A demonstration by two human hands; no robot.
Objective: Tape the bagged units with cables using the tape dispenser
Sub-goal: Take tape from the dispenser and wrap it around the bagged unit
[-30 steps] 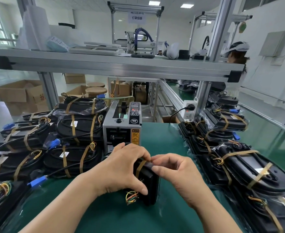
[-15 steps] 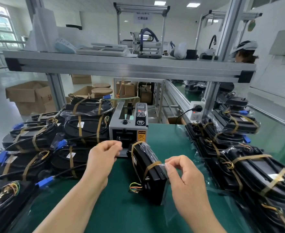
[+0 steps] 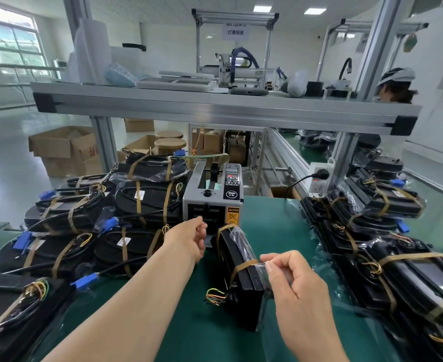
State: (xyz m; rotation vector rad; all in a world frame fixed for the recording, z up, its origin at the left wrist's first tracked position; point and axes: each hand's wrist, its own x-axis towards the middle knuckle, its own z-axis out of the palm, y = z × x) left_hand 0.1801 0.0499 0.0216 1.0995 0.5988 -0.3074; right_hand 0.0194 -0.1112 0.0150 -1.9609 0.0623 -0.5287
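Mid-frame, the right hand [image 3: 291, 279] pinches the slippery bag [image 3: 261, 270] on the stiff unit [image 3: 242, 291], probably better gripped by its edges; the left hand [image 3: 189, 239] curls at the dispenser [image 3: 211, 202], hold unclear.

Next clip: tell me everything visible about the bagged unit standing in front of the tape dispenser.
The bagged unit is a flat black housing in a clear plastic bag, standing on edge on the green mat before the tape dispenser. Two brownish tape bands wrap it, one near each end. Coloured wires stick out low on its left. The right hand pinches loose bag plastic at its near end; the left hand does not touch it.
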